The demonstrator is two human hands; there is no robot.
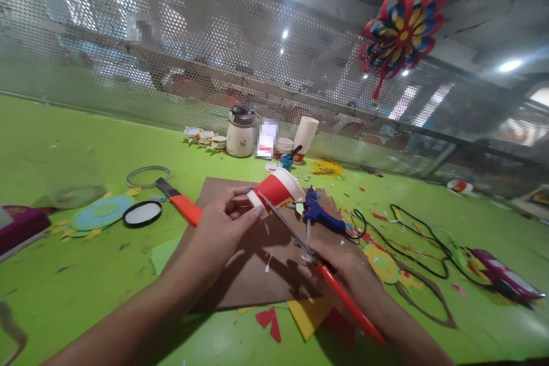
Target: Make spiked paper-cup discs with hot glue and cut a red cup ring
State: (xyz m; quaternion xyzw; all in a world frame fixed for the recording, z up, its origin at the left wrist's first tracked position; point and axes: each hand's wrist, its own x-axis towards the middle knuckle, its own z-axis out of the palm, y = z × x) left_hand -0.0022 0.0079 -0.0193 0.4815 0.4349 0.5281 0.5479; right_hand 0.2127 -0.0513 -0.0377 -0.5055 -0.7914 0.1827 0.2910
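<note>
A red and white paper cup (277, 190) lies tilted on its side in the air, its base toward my left hand (229, 223). The thumb and fingers of that hand pinch it near the base. My right hand (343, 266) grips a pair of scissors (295, 234) with orange-red handles. Their blade tips meet the cup's side close to my left thumb. Beneath both hands is a brown board (244, 283) with small paper scraps on it. A blue glue gun (321, 214) rests at the board's right side, just beyond my right hand.
An orange utility knife (184, 203) lies left of the board, near a black-rimmed disc (142, 214). A glue gun cord (412, 231) loops across the right. Along the back stand a flask (240, 134), a paint jar (286, 162) and stacked cups (306, 134), before a perforated screen (257, 57).
</note>
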